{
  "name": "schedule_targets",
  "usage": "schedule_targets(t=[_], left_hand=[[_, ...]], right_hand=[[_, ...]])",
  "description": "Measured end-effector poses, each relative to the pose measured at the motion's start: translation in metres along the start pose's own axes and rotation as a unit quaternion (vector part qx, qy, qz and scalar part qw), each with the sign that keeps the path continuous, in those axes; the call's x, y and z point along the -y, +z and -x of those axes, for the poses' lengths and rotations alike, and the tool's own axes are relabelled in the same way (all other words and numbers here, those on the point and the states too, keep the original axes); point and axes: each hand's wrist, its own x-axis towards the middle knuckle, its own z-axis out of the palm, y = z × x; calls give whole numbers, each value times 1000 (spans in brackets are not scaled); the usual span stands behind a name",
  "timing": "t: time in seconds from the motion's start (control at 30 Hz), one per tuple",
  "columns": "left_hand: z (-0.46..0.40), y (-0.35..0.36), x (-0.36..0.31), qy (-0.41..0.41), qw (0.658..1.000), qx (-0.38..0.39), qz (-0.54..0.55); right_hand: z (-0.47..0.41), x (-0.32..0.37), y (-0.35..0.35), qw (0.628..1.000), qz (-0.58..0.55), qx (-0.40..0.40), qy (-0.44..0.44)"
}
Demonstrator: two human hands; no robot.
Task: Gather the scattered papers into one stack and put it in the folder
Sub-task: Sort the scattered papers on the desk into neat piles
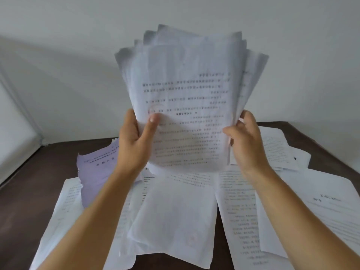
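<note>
near sheets: loose white printed paper sheets (175, 221) spread flat over the dark brown wooden table (25, 201), overlapping, several skewed
right side: more white sheets (319, 213) fanned toward the table's right edge, one with a short bold heading, too blurred to read
left side: pale lilac printed sheet (93, 172), curled up off the table, lying over the white ones, partly behind the left forearm
left hand (134, 137): clenched on the lower left edge of the bundle, thumb on the front page, fingers behind
right hand (245, 139): gripping the lower right edge, thumb in front, fingers wrapped round the back
bundle: thick uneven stack of white printed pages (191, 102), held upright above the table between both hands, top edges splayed and misaligned
obstruction: stack blocks the middle of the table's far part
text: rows of dense print on the front page, faint reddish round stamp by the left thumb; illegible
far: plain white wall (58, 55)
</note>
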Motion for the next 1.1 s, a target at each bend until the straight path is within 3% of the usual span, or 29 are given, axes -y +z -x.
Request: schedule_targets(t=[0.17, 0.5, 0.63, 0.77, 0.83, 0.93, 1.1], left_hand=[[34, 10, 32, -23, 999, 21, 44], [53, 12, 62, -36, 998, -37, -20], [50, 7, 53, -66, 996, -23, -50], [29, -5, 28, -106, 993, -31, -52], [28, -13, 25, -182, 981, -3, -70], [51, -20, 38, -285, 940, 40, -181], [100, -21, 76, -340, 892, 127, -268]], right_hand=[[18, -25, -3, 999, 16, 31, 29], [29, -45, 10, 995, 75, 55, 46], [29, -39, 16, 990, 125, 49, 44], [22, -25, 10, 992, 105, 44, 55], [27, -25, 5, 987, 118, 70, 88], [45, -38, -1, 958, 205, 140, 146], [67, -67, -15, 896, 322, 222, 209]])
